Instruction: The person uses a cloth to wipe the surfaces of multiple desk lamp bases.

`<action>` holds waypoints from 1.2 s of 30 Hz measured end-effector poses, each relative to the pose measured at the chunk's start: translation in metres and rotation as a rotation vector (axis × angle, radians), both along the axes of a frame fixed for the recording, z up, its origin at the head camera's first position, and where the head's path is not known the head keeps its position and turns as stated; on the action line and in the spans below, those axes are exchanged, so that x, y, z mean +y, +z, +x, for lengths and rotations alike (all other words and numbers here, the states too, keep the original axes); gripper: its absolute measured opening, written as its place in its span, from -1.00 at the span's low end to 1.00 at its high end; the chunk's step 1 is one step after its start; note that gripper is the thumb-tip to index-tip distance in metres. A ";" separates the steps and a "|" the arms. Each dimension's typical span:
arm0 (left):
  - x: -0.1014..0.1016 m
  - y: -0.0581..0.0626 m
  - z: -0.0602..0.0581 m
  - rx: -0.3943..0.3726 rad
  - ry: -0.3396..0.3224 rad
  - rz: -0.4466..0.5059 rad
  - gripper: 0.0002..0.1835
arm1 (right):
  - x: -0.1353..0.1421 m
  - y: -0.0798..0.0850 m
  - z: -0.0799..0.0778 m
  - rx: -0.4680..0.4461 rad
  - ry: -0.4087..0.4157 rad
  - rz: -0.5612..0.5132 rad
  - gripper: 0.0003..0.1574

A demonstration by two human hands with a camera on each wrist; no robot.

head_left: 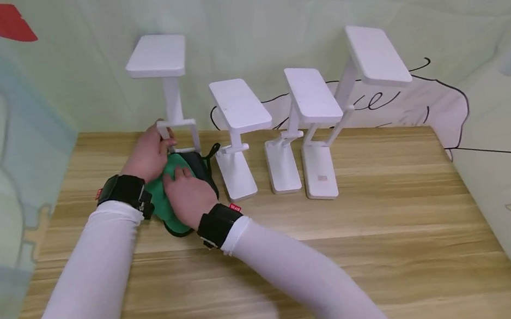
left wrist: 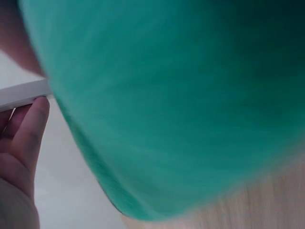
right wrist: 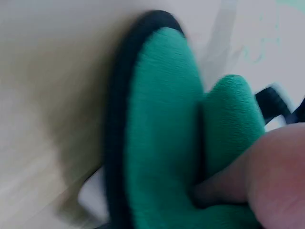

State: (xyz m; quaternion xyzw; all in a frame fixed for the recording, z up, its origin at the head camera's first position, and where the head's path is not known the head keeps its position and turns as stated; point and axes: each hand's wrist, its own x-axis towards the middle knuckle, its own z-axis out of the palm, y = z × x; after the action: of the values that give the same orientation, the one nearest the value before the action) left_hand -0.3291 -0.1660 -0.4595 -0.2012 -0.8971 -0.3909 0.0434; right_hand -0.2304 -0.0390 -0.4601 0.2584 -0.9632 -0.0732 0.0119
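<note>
At the left end of a row of white folding desk lamps, my left hand [head_left: 147, 154] grips the lower bracket of the tall leftmost lamp [head_left: 173, 100]. In the left wrist view, the thumb [left wrist: 32, 129] lies against a white bar. My right hand [head_left: 191, 196] holds a green cloth [head_left: 160, 198] with black edging and a dark loop, bunched over that lamp's base, which is mostly hidden. Seen from the right wrist, the green cloth [right wrist: 162, 119] is folded, with a digit [right wrist: 224, 183] pushed into the crease.
Right of the cloth stand more white lamps: one close by [head_left: 238, 176], one in the middle [head_left: 283, 166] and a taller one [head_left: 320, 172], heads raised. A wooden table [head_left: 391, 205] carries them. Printed fabric [head_left: 262, 4] hangs behind and along both sides.
</note>
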 end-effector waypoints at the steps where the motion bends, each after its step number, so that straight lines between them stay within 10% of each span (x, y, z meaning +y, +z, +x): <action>1: 0.000 0.000 0.000 -0.005 0.001 0.001 -0.91 | 0.001 -0.001 -0.002 0.006 -0.010 0.003 -0.55; 10: -0.001 -0.001 0.004 -0.009 -0.001 0.005 -0.90 | 0.007 0.004 0.035 -0.001 0.026 0.098 -0.55; 21: 0.000 0.000 0.000 -0.020 -0.001 0.002 -0.91 | 0.004 -0.005 -0.008 0.017 0.006 -0.074 -0.58; 31: -0.003 -0.002 -0.002 -0.013 -0.010 0.007 -0.88 | 0.003 0.009 0.023 0.000 0.050 0.085 -0.57; 36: -0.002 -0.003 -0.001 -0.017 0.004 0.000 -0.88 | 0.005 0.010 0.009 -0.080 0.095 0.009 -0.65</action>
State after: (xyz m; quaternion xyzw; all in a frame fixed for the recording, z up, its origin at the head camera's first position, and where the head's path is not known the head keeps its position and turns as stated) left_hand -0.3304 -0.1677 -0.4622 -0.1962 -0.8979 -0.3923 0.0367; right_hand -0.2214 -0.0337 -0.4497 0.3065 -0.9493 -0.0663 -0.0242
